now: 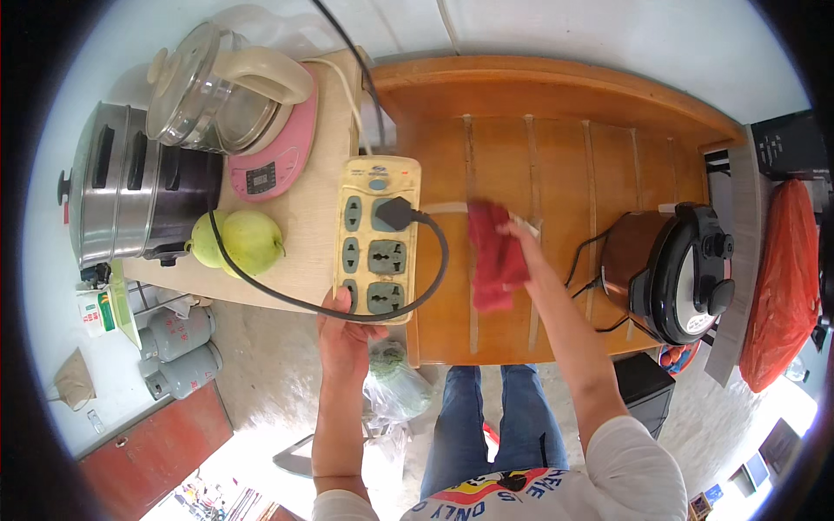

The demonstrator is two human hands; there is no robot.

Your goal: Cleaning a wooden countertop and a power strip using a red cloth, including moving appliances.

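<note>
My left hand (344,335) grips the near end of a yellowed power strip (361,254), thumb on top and fingers beneath. A black plug (394,213) sits in one of its grey sockets, and the black cord (445,251) loops over the strip and past my left hand. My right hand (523,244) holds a dark red cloth (495,260), slightly blurred, over the slatted wooden surface (560,312). Whether the cloth touches the wood I cannot tell. A pale cable or strip (446,208) shows between the power strip and the cloth.
On the light tabletop (306,260) at left are two green fruits (254,242), a pink scale or heating base (280,172), a glass kettle (215,98) and a steel steamer pot (140,189). An electric pressure cooker (642,277) with black cords stands right, beside a red plastic bag (782,286).
</note>
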